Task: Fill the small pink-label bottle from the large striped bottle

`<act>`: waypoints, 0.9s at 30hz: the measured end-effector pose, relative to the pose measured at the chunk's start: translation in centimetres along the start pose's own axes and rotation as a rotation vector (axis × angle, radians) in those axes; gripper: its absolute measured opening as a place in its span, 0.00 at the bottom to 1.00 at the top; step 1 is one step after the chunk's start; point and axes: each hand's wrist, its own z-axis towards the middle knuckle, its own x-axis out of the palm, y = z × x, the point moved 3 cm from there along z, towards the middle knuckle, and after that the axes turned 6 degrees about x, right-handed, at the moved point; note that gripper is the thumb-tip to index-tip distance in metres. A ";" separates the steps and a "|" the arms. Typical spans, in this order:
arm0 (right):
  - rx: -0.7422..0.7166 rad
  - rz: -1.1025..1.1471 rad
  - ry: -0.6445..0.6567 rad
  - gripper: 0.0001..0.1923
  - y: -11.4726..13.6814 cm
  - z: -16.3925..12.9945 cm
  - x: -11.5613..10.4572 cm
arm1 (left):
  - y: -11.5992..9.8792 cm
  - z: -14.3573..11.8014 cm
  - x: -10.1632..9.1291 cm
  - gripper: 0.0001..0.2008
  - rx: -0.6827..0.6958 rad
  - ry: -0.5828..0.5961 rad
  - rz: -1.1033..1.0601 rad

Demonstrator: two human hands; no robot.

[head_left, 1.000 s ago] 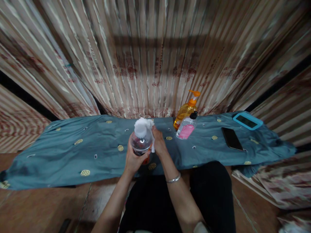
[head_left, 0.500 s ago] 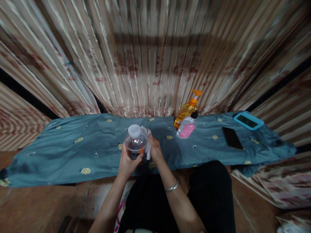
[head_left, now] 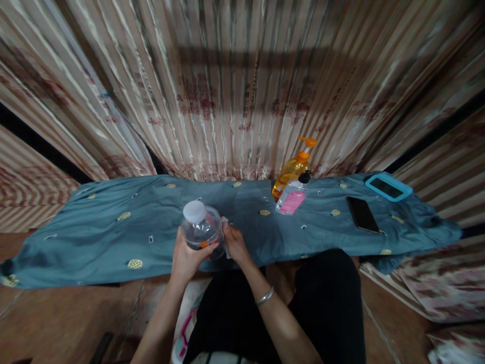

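A clear plastic bottle [head_left: 204,230] with a white cap [head_left: 194,212] and a bit of orange on its side is held above the front part of the cloth-covered table. My left hand [head_left: 189,255] wraps round its lower left side, thumb across the front. At the bottle's right side, my right hand [head_left: 235,241] grips a white cloth [head_left: 226,226] and presses it against the wall of the bottle. Most of that cloth is hidden behind the fingers and the bottle. The bottle tilts a little to the left.
An orange pump bottle [head_left: 290,174] stands behind a clear bottle with a pink label [head_left: 291,201] and black cap. Farther right lie a black phone [head_left: 362,214] and a light-blue framed device [head_left: 388,187]. The blue-green tablecloth [head_left: 102,237] meets a striped curtain [head_left: 227,101] behind.
Both hands have moved slightly left and nearer with the bottle, which now leans more. The cloth has slid down along the bottle's right side and shows less.
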 end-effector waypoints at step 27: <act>0.078 0.091 0.004 0.18 0.2 1.4 1.4 | 0.5 -0.1 2.1 0.39 -0.112 -0.120 -0.298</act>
